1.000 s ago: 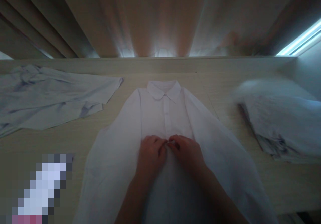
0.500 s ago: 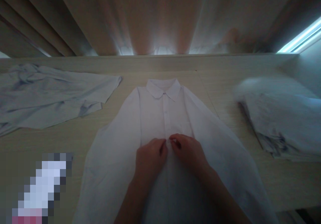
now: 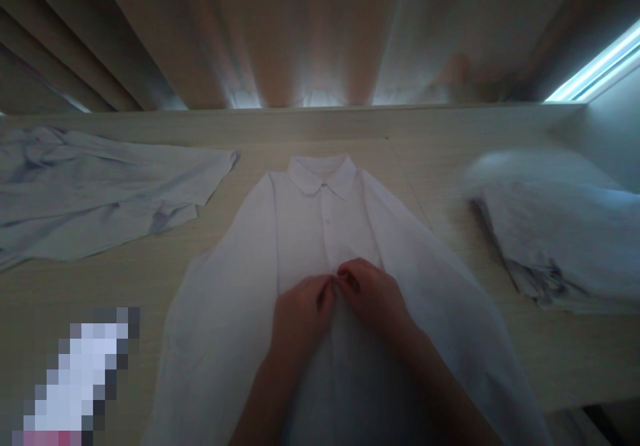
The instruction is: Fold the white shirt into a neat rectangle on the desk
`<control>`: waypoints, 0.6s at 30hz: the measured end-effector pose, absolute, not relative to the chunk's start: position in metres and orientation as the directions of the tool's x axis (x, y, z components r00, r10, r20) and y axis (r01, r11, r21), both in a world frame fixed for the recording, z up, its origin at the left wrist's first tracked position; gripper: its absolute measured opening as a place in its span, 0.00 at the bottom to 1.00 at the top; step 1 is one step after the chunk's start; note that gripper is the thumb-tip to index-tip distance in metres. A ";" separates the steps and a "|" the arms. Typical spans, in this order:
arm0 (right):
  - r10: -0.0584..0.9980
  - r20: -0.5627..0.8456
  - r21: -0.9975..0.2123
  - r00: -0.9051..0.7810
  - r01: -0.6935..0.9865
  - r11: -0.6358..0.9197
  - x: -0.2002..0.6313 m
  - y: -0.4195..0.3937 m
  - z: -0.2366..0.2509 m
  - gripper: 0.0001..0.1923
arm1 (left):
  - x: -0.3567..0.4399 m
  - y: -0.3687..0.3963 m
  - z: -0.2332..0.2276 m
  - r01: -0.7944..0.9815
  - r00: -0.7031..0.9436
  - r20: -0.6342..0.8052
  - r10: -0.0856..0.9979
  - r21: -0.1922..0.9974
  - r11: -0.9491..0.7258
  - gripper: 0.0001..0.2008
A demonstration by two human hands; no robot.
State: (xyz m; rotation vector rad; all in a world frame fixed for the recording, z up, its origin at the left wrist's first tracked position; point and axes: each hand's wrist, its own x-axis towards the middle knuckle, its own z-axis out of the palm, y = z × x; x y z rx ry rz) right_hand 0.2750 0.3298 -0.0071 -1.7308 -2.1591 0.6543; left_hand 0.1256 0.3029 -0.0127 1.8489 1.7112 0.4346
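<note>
Brown curtains (image 3: pixel 310 33) hang beyond the far edge of a pale wooden tabletop (image 3: pixel 420 149) in the head view, well past the fingers, with a bright strip of light (image 3: pixel 595 66) far off to their right. Directly beneath the fingers, a white shirt (image 3: pixel 225 299) lies spread face up, its collar (image 3: pixel 345 173) pointing away from them. Left hand (image 3: pixel 303 313) and right hand (image 3: pixel 375 293) meet over its button strip (image 3: pixel 326 233), fingers of both drawn into tight pinches on the cloth, tips touching or nearly so; whether a button sits between them, I cannot tell. Left of the fingers lies a rumpled pale garment (image 3: pixel 105 186); nearer the person on that side, a pixelated object (image 3: pixel 75 379). Right of them rests a folded pile of pale cloth (image 3: pixel 570 246).
</note>
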 end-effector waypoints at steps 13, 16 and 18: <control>0.968 0.154 -0.447 -0.201 0.859 0.249 0.300 0.338 -0.018 0.17 | 0.128 0.302 -0.015 0.854 0.088 -0.138 0.987 0.521 -0.003 0.17; 0.973 0.167 -0.454 -0.161 0.863 0.221 0.300 0.337 -0.013 0.17 | 0.127 0.302 -0.016 0.854 0.083 -0.150 0.985 0.520 0.007 0.17; 0.981 0.165 -0.452 -0.102 0.876 0.167 0.303 0.338 -0.008 0.16 | 0.126 0.302 -0.016 0.857 0.082 -0.146 0.986 0.516 0.005 0.17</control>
